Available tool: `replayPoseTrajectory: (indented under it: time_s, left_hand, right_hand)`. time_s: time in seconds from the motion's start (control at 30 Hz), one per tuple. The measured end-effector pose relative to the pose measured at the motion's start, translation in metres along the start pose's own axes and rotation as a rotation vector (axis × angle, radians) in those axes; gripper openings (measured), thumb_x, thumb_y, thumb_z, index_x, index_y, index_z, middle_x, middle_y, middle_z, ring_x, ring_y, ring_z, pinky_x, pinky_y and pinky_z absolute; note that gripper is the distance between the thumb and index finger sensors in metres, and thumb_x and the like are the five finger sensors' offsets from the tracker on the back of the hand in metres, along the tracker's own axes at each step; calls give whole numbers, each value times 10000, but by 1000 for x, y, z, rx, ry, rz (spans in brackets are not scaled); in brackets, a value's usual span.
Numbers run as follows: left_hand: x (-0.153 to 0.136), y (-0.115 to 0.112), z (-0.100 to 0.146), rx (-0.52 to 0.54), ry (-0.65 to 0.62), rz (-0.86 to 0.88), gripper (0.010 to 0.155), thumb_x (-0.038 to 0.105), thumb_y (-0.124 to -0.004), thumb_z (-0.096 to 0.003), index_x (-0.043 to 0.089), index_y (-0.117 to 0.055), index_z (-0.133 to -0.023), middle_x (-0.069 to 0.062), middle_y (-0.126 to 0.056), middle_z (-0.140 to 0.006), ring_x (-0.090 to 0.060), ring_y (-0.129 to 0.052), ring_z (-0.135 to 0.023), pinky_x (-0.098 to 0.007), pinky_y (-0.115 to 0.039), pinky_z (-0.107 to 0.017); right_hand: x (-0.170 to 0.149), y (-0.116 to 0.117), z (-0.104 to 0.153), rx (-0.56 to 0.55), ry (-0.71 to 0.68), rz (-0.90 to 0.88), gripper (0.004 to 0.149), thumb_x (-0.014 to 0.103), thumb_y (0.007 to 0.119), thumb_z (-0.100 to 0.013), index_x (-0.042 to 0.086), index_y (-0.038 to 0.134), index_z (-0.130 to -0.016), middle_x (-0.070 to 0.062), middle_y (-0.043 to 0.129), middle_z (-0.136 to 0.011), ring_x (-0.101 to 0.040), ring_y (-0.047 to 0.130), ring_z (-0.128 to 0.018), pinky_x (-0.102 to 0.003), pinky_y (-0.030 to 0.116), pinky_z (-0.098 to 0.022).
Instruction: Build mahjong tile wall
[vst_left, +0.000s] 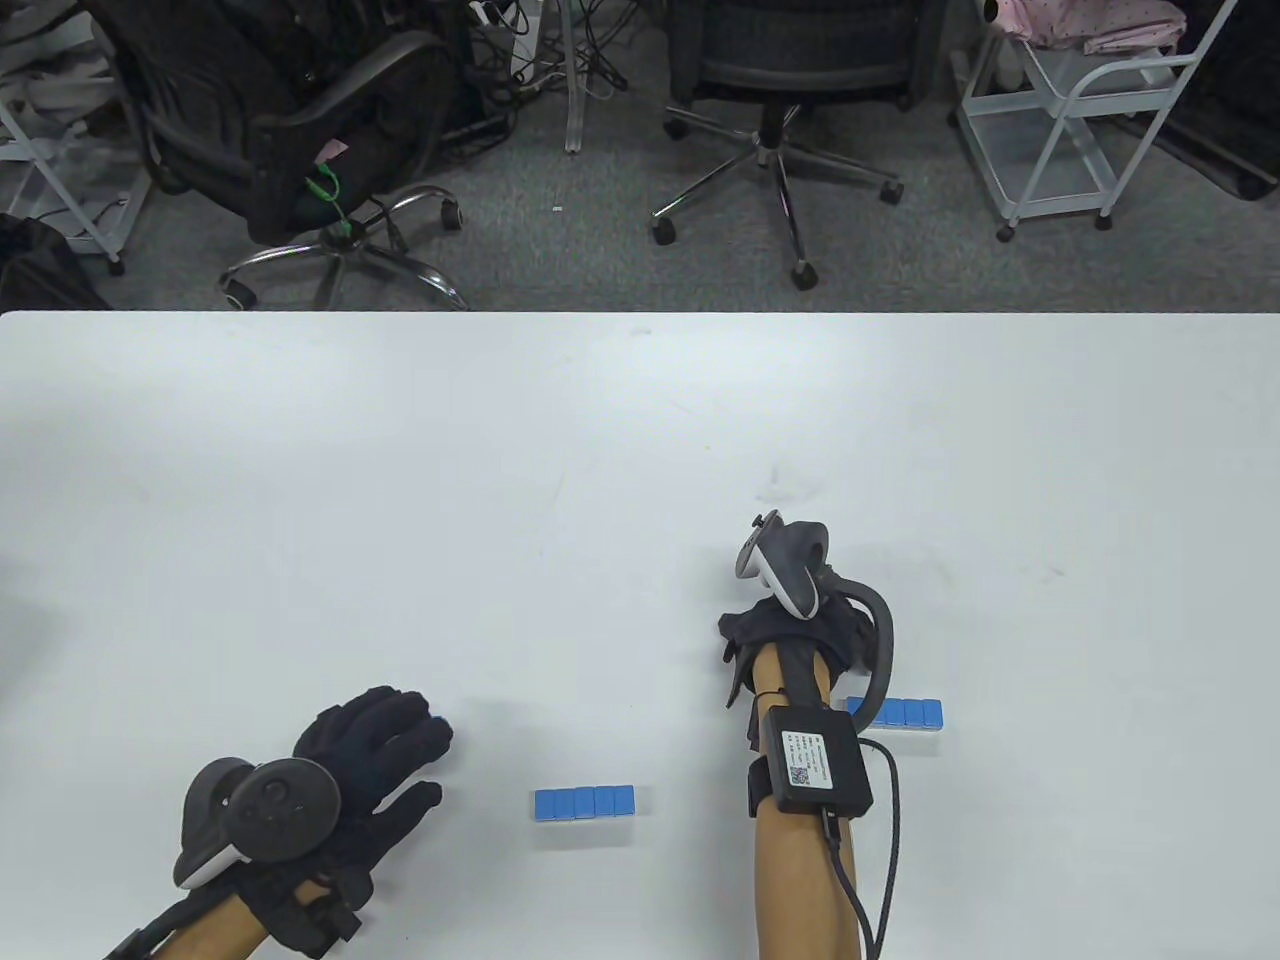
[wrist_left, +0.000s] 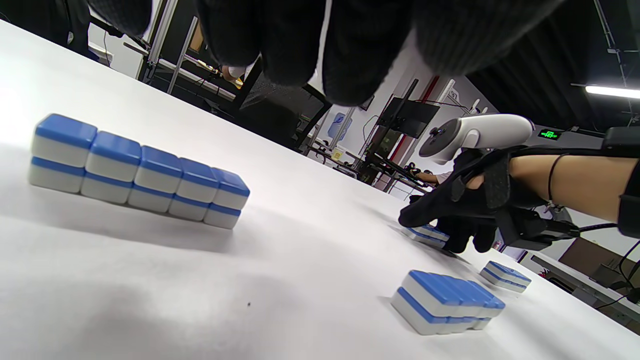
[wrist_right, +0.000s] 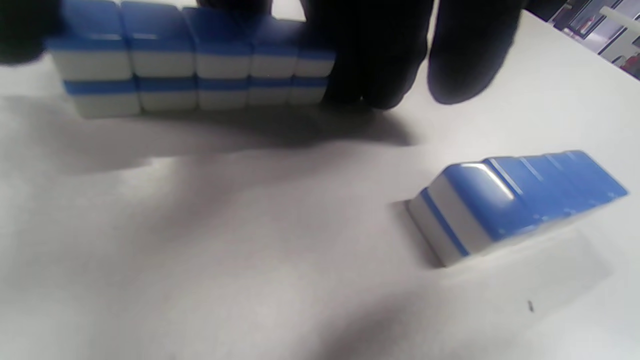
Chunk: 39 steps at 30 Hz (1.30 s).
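White table (vst_left: 500, 480), grey carpet beyond, office chairs (vst_left: 770, 120), white cart (vst_left: 1080, 130) (cables trailing).

Two-tier blue-backed tile row (vst_left: 585, 802) between hands, long axis left-right. Second row (vst_left: 910, 712) just right of right hand (vst_left: 790, 640), which touches third row (wrist_right: 195, 65); its grip: cannot tell.

Left hand (vst_left: 375, 750) flat, fingers spread.

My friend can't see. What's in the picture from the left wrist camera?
Blue-and-white tiles sit two high in a short row on a white table. Farther off, a gloved right hand reaches down at more tiles.
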<state>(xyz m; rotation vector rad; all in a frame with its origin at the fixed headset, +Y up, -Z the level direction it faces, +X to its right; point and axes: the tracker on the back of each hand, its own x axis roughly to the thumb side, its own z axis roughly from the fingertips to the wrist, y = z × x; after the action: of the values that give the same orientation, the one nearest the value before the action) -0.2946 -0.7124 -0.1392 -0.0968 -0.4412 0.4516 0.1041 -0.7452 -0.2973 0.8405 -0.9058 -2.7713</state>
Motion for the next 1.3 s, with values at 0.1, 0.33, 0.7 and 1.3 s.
replayPoseTrajectory:
  time_s: [0.1,0.33,0.7,1.3]
  left_hand:
    - [-1,0,-1,1,1,3,607,567,-668,-484,326,-674,-1041,-11,-535,-1166,-338,-470,-1109,-671,-404,-780]
    - [-5,4,-5,13,13,-8,608,569,-667,-484,328,-673,-1042,-8,-533,-1168,-336,-465,-1112,-671,-398,-783]
    - [-12,14,-4,80,72,-78,611,569,-666,-486,321,-673,-1045,-14,-526,-1169,-343,-452,-1111,-668,-385,-787]
    - [-2,12,-2,84,29,-82,607,570,-666,-484,327,-674,-1041,-11,-531,-1167,-339,-461,-1111,-670,-389,-786]
  right_hand:
    - [5,2,5,-43,5,26,856,802,691,-286,301,525,-960,-202,677,-1007,-464,695,-940,-616,637,-687]
    - [43,9,35,-151,-82,120,859,825,686,-284,276,570,-936,-211,740,-958,-475,764,-887,-611,684,-655]
    - [64,-2,50,-187,-153,164,864,840,687,-271,275,604,-919,-208,791,-919,-468,825,-837,-599,726,-621]
    - [81,-20,65,-174,-65,111,870,830,689,-263,267,612,-922,-226,797,-921,-478,837,-833,-602,738,-620]
